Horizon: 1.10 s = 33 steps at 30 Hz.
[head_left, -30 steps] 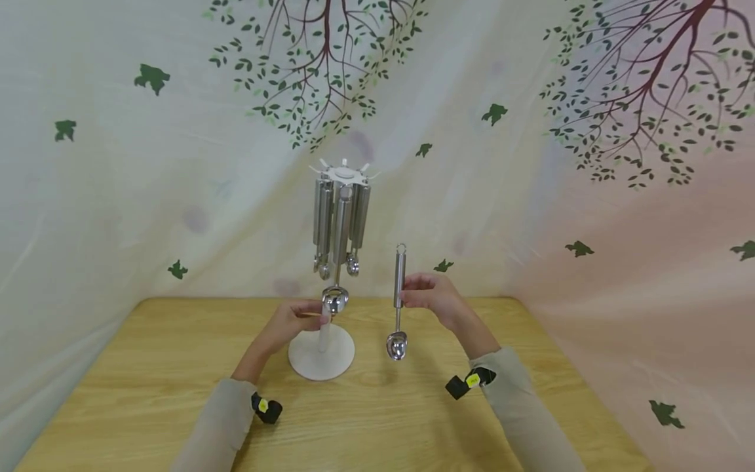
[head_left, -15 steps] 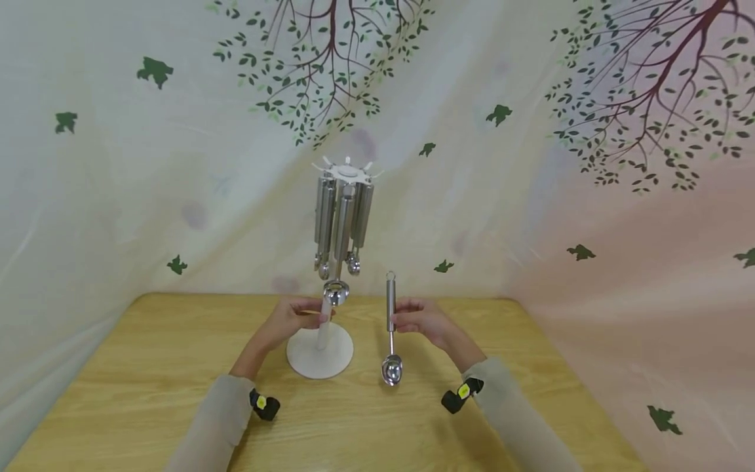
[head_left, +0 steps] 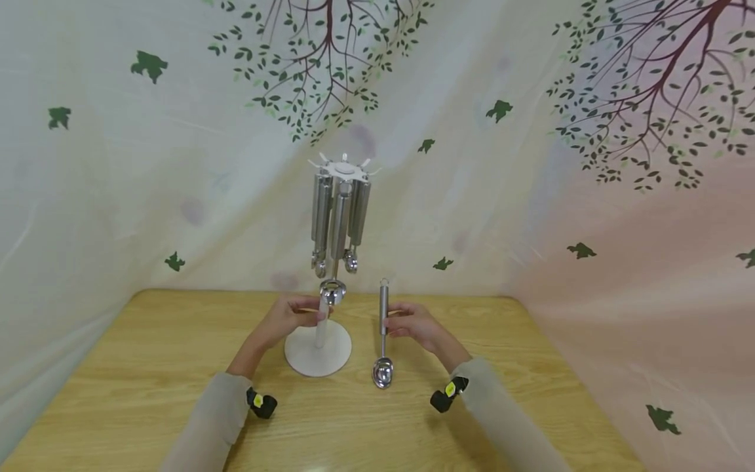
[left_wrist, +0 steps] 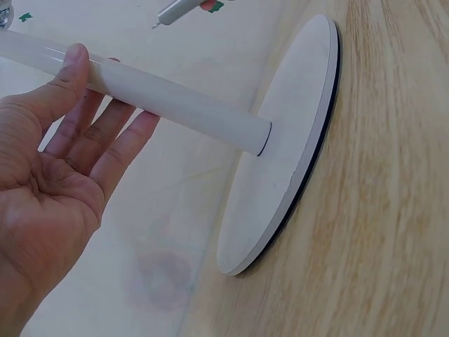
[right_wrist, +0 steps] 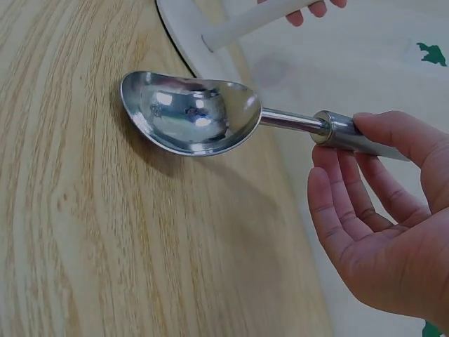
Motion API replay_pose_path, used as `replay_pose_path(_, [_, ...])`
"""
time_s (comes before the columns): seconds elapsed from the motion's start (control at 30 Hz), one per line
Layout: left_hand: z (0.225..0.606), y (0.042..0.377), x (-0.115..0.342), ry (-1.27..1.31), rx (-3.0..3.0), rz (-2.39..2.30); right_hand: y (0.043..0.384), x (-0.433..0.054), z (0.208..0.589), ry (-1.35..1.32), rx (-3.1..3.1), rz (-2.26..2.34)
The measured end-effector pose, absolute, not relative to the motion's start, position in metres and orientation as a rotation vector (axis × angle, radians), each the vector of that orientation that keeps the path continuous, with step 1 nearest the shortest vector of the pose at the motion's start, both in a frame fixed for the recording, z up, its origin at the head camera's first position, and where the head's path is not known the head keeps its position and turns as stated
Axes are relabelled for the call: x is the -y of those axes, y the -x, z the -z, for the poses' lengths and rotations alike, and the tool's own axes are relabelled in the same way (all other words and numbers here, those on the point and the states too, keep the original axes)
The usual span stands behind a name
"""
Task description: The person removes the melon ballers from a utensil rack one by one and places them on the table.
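My right hand (head_left: 415, 324) pinches the ribbed metal handle of an ice cream scoop (head_left: 383, 372), held upright with its bowl down. In the right wrist view the bowl (right_wrist: 189, 116) hangs low over the table, its hollow side showing. My left hand (head_left: 284, 321) holds the white post (left_wrist: 189, 105) of a utensil stand between thumb and fingers. The stand's round base (head_left: 318, 360) rests flat on the table. From its white hooked top (head_left: 345, 172) hang several metal-handled utensils; the front one is a scoop (head_left: 333, 292), just above my left fingers.
The stand is on a wood-grain table (head_left: 354, 432), left of the held scoop. A pale cloth backdrop (head_left: 448, 196) printed with trees and leaves rises behind the table and along its sides. Each wrist carries a small black camera (head_left: 262, 403).
My right hand has lowered the scoop toward the table and brought it left, closer to the stand. My left hand keeps its hold on the post.
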<state>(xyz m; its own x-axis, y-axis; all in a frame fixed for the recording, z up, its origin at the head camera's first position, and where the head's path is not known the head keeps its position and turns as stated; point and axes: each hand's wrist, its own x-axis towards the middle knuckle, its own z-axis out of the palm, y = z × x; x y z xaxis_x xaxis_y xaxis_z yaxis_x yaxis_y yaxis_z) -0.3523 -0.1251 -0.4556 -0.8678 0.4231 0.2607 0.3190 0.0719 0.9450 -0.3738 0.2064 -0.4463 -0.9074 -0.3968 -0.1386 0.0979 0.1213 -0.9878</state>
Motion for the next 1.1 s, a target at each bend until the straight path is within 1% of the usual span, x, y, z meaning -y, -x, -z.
replay_pose_path(0.33, [0.453,0.352,0.124,-0.761,-2.228,-1.95,0.381,-0.207,0.457,0.312,-2.025,1.865])
replay_pose_path(0.53, [0.455,0.351,0.123,-0.713,-2.256,-1.946,0.381,-0.204,0.464,0.26,-2.037,1.875])
replay_pose_path(0.8, [0.455,0.351,0.123,-0.777,-2.227,-1.936,0.382,-0.195,0.475,0.186,-2.043,1.911])
replay_pose_path(1.1, [0.454,0.351,0.124,-0.75,-2.228,-1.941,0.382,-0.189,0.477,0.091,-2.09,1.918])
